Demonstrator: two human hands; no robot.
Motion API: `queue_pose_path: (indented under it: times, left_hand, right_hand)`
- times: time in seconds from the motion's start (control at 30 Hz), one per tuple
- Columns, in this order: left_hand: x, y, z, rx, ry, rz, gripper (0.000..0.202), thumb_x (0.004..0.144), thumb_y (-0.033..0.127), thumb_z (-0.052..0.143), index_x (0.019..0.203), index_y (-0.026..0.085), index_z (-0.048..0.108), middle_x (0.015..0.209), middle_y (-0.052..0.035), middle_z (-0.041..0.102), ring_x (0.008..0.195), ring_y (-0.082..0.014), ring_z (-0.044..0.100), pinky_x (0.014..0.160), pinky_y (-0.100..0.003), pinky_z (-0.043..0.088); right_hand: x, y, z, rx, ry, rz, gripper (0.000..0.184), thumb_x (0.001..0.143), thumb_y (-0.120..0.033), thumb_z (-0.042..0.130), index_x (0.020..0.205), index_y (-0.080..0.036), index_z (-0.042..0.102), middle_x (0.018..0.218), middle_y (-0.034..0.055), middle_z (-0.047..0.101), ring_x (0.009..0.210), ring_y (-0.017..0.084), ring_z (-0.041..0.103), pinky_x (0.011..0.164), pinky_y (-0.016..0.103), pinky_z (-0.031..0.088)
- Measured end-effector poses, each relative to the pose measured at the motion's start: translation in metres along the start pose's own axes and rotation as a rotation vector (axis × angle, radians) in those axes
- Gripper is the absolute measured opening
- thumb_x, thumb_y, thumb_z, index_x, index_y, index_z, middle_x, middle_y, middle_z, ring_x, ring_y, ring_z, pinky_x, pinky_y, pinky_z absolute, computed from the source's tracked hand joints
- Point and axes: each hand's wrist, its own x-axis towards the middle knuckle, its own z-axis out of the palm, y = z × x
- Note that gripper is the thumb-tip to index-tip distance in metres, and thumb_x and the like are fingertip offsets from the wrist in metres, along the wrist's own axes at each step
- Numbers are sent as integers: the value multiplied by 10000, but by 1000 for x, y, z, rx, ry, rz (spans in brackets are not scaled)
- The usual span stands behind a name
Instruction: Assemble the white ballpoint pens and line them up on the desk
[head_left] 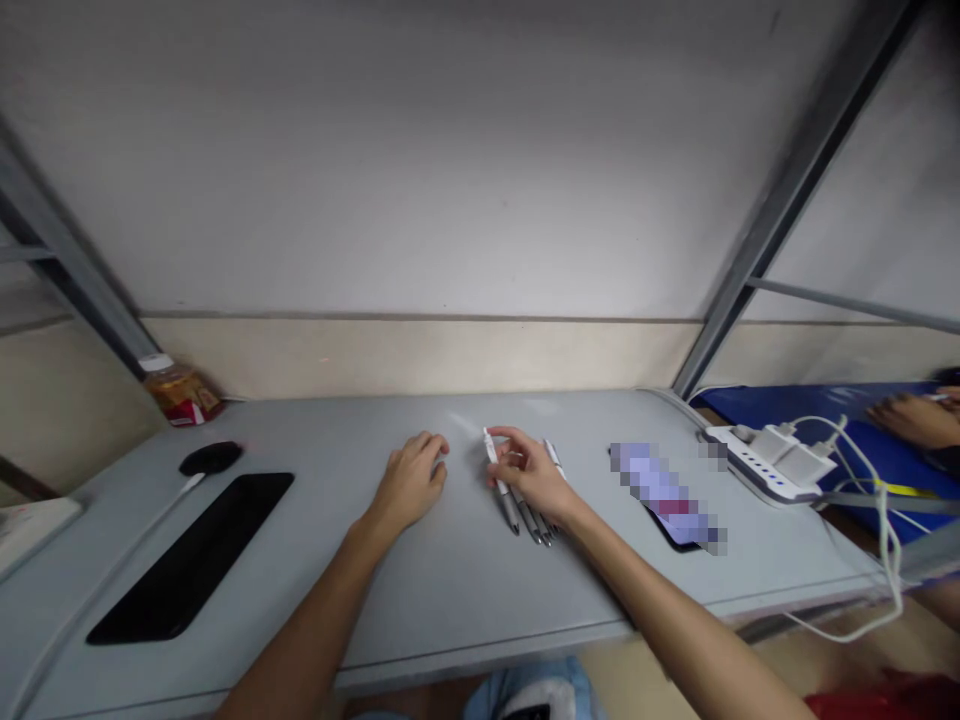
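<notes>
My right hand (531, 473) rests on the grey table (450, 590) over a small row of white-and-grey pens (525, 515). Its thumb and forefinger pinch the top of one pen (491, 452). The other pens lie side by side under the palm, tips pointing toward me. My left hand (411, 482) lies a little to the left with its fingers curled in a loose fist on the tabletop. Whether anything is inside that fist stays hidden.
A black keyboard (193, 557) and a black mouse (211, 458) lie at the left, a small bottle (180, 392) at the back left corner. A phone (667, 497) lies right of the pens. A white power strip (765, 462) with chargers and another person's hand (916, 417) are at the far right.
</notes>
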Motion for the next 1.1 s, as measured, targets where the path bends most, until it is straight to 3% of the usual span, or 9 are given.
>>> queue_pose_path:
  times: [0.1,0.2,0.37,0.53,0.63,0.77,0.9,1.1]
  left_hand:
    - [0,-2,2,3,-3,6,155,811,118,438,904,199,532,973,-54,589,962,-215,550,846,-346,420]
    - [-1,-2,4,10,5,18,157,814,117,438,905,200,535,964,-51,585,958,-212,549,850,-346,417]
    - [-2,-1,2,14,-7,10,145,824,123,437,904,198,533,961,-47,577,970,-212,543,856,-347,411]
    - [-2,-1,2,3,-14,-2,174,827,113,427,935,197,534,991,-52,568,969,-207,547,865,-354,402]
    - [-2,-1,4,2,-8,5,174,826,110,428,931,199,534,1004,-54,568,979,-211,547,857,-354,401]
    - [-2,0,3,-8,-6,13,169,825,109,436,926,200,536,995,-52,570,985,-209,546,855,-344,404]
    - [-2,2,1,-13,-16,12,167,813,98,448,910,199,541,994,-52,573,974,-201,548,860,-338,409]
    - [-4,3,0,-23,-12,33,192,799,81,456,911,199,558,990,-49,582,960,-194,555,843,-327,413]
  right_hand:
    - [-2,6,5,-429,20,-132,481,761,-163,636,1224,-238,528,845,-7,564,732,139,545,696,272,435]
    - [-6,6,9,-858,17,-213,447,793,-155,614,1223,-239,533,947,40,590,864,182,535,808,333,406]
    - [-9,5,9,-1269,110,-133,422,789,-301,666,1193,-275,550,1141,95,542,1064,286,449,898,445,332]
    - [-8,6,4,-1331,254,168,736,725,-583,662,1341,-256,429,1285,176,436,1150,366,388,874,519,330]
    - [-7,5,4,-1352,270,314,813,712,-656,621,1365,-221,406,1269,211,438,1159,395,374,856,544,331]
    - [-7,5,5,-1357,249,327,761,724,-562,644,1369,-245,393,1299,202,420,1172,397,370,870,541,328]
    - [-4,4,7,-1332,225,299,760,727,-383,660,1395,-211,343,1442,220,258,1173,385,397,887,477,347]
    - [0,4,9,-1297,119,275,725,740,-262,604,1396,-156,314,1268,189,454,1110,328,438,849,385,382]
